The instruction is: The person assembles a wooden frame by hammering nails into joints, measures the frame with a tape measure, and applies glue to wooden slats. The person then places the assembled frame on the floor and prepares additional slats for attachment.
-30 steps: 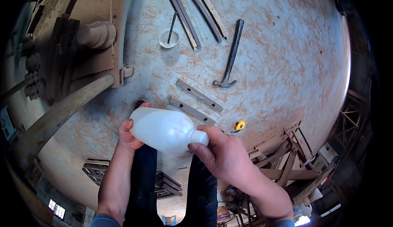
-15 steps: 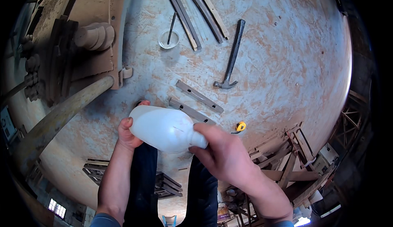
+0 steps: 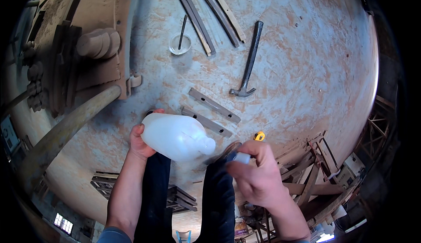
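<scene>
A white plastic bottle (image 3: 177, 135) lies tilted in my left hand (image 3: 139, 141), which is closed around its base end, the thumb on the near side. Its bare neck points right. Just beyond the neck, my right hand (image 3: 258, 173) pinches a whitish bottle cap (image 3: 241, 158) between thumb and fingers, apart from the bottle. Past the bottle, two short wooden pieces with dark slots, one a nearer strip (image 3: 210, 124) and one a farther strip (image 3: 214, 105), rest on the surface.
A claw hammer (image 3: 251, 61) lies farther off. Left of it stands a clear cup (image 3: 186, 44) with a dark stick in it. Several wooden strips (image 3: 218, 16) lie at the back. A yellow tape measure (image 3: 259, 136) sits to the right. Dusty machinery with a pipe (image 3: 74, 127) fills the left.
The cap has come off the bottle's neck. My right hand has moved slightly right and down with it, while my left hand still holds the bottle.
</scene>
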